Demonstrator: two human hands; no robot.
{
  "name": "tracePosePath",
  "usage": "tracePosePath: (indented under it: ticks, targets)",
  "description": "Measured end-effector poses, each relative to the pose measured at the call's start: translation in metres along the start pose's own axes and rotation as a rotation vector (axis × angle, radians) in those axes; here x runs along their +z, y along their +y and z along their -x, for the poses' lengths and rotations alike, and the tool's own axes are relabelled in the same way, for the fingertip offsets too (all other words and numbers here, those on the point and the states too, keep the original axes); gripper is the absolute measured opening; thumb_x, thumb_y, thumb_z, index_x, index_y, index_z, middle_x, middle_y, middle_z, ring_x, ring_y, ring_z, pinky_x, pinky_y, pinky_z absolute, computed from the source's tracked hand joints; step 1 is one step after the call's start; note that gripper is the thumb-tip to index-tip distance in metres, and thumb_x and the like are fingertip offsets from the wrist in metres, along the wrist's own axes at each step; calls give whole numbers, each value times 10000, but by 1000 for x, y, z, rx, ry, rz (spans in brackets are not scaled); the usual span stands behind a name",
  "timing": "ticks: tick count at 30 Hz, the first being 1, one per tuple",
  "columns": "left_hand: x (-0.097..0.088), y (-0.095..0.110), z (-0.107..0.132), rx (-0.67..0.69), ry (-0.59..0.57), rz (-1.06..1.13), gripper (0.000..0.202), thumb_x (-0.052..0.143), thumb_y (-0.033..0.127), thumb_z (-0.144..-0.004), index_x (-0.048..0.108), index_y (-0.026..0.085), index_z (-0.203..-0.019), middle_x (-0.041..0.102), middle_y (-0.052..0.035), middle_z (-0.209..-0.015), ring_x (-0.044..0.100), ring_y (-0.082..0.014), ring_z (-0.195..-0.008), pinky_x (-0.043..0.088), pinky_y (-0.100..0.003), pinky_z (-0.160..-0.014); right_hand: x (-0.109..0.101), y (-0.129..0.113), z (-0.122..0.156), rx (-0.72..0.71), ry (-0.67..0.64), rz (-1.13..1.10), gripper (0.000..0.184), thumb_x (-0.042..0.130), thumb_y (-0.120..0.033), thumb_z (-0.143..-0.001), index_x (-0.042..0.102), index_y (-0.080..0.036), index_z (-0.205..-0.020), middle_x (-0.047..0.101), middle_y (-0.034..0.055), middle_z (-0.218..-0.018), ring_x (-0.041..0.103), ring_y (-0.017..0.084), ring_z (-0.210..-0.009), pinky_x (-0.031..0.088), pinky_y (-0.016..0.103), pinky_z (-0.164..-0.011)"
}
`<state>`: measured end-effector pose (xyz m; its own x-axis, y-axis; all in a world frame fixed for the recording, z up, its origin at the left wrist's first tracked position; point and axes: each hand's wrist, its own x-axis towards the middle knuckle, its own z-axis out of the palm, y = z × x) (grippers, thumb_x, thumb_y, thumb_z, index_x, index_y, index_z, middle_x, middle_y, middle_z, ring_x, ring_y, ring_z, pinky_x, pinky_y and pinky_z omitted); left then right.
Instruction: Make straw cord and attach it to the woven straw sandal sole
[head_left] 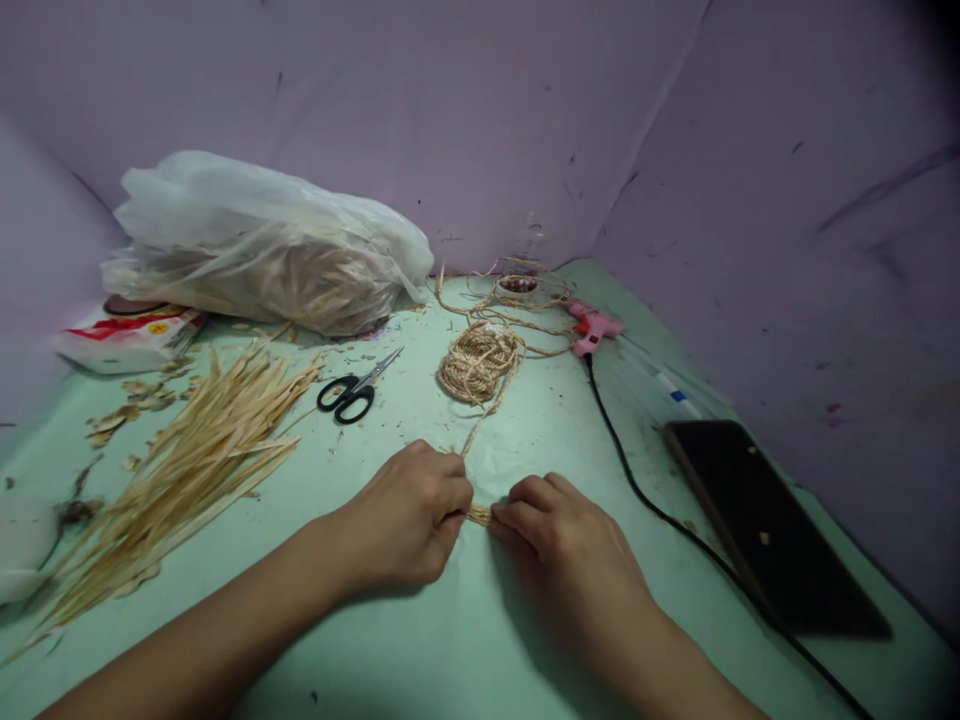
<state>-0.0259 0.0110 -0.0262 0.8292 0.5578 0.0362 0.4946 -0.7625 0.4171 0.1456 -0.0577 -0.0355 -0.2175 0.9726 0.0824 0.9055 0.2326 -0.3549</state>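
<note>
Between my two hands a short piece of braided straw cord shows, low over the green tabletop. My left hand is closed on its left end, the fingers curled under. At the other end, my right hand pinches the cord between thumb and fingertips. From the left hand a strand runs up to a coiled bundle of twisted straw cord lying beyond the hands. How the cord is laid inside the fingers is hidden.
Left lie loose dried straw strips, black-handled scissors, a red-and-white packet and a filled plastic bag. Right are a pink glue gun, its black cable and a dark flat tablet-like slab. A bead dish stands behind.
</note>
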Motion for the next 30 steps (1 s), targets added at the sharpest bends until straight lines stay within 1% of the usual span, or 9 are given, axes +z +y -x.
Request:
tracePosePath:
  ticks: [3, 5, 8, 11, 15, 18, 21, 26, 30]
  targets:
    - [0, 0, 0, 1, -1, -1, 157, 460, 124, -775, 541, 153, -644, 522, -33, -709, 485, -149, -698, 385, -321, -712, -2, -3, -2, -39, -35, 69, 214, 526, -27, -759, 648, -176, -667, 590, 46, -680, 492, 181, -707, 362, 288, -589]
    - [0, -1, 0, 0, -5, -1, 157, 461, 125, -777, 545, 154, -648, 522, -34, -709, 487, -150, -702, 385, -325, -718, -4, -2, -3, -40, -57, 33, 214, 522, -3, -744, 648, -164, -678, 588, 46, -697, 494, 167, -694, 375, 279, -601]
    - [1, -1, 1, -1, -17, 1, 156, 458, 122, -779, 559, 156, -665, 527, -34, -716, 489, -153, -712, 386, -330, -731, -6, 3, -3, -43, -74, -76, 225, 503, -28, -780, 663, -169, -710, 581, 40, -717, 508, 146, -683, 393, 261, -612]
    - [1, 0, 1, -9, -23, 11, 155, 459, 126, -783, 573, 157, -684, 531, -38, -726, 488, -159, -725, 388, -330, -730, -8, 9, -3, -73, -59, -160, 237, 499, -55, -804, 677, -194, -731, 588, 36, -740, 526, 142, -711, 407, 251, -631]
    - [-2, 0, 0, -28, -31, 61, 151, 464, 132, -791, 594, 157, -719, 550, -37, -747, 490, -158, -742, 390, -325, -749, -7, 11, -3, -87, -18, -149, 241, 510, -64, -804, 686, -204, -716, 591, 38, -727, 531, 146, -711, 412, 252, -624]
    - [-7, -2, 0, -69, -74, 134, 122, 516, 152, -766, 626, 181, -811, 569, -26, -787, 497, -165, -784, 397, -313, -763, -5, 9, -3, -86, -7, -135, 244, 517, -49, -791, 690, -201, -711, 587, 39, -709, 526, 143, -694, 409, 249, -614]
    - [-12, -3, 1, -88, -105, 166, 158, 550, 155, -735, 626, 197, -868, 568, -18, -818, 501, -169, -802, 404, -301, -747, -3, 8, -3, -71, -11, -151, 261, 501, -34, -787, 690, -198, -711, 581, 39, -712, 519, 142, -693, 405, 248, -617]
    - [-13, -1, 2, -146, -114, 192, 146, 567, 157, -750, 616, 205, -879, 563, -11, -898, 514, -158, -834, 408, -285, -762, -6, 6, -2, -36, -28, -185, 248, 502, -41, -791, 686, -188, -713, 559, 36, -709, 500, 141, -693, 395, 248, -621]
    - [-8, 2, 2, -152, -96, 94, 110, 507, 176, -810, 616, 191, -808, 556, -29, -855, 507, -176, -838, 396, -321, -785, -8, 4, -2, 8, -54, -189, 226, 523, -30, -769, 673, -175, -684, 548, 32, -710, 493, 136, -690, 392, 245, -622]
